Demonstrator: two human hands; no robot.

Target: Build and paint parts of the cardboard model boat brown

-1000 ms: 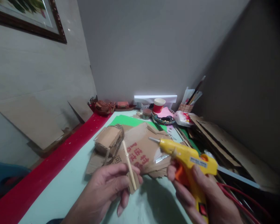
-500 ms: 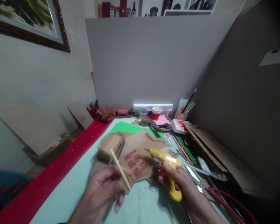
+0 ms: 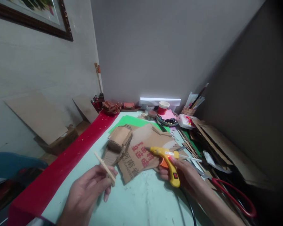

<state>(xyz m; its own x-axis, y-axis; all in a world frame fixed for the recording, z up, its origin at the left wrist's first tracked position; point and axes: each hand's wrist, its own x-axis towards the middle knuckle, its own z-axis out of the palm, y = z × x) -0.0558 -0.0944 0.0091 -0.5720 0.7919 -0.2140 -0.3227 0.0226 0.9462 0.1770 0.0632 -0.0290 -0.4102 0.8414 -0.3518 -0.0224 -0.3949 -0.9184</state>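
Between the fingers of my left hand (image 3: 91,185) is a thin wooden stick (image 3: 102,163), tilted up to the left. My right hand (image 3: 175,169) is wrapped round a yellow glue gun (image 3: 163,153), its nozzle pointing left over a printed cardboard sheet (image 3: 132,166). A glue stick pokes out of the gun's back, and a small red light glows on it. Left of the sheet stands a small cardboard model (image 3: 119,137) with a curved roof. Green paper (image 3: 128,120) lies behind these.
Red-handled scissors (image 3: 234,194) and stacked cardboard (image 3: 217,141) lie at the right. A red paper cup (image 3: 163,108), a round tray (image 3: 166,121), small boat models (image 3: 110,107) and a brush holder (image 3: 188,110) line the back. A black cord runs down from the gun.
The view has tilted down. My left hand with the stick has moved left, away from the cardboard sheet and model. My right hand still holds the glue gun, now turned more level.
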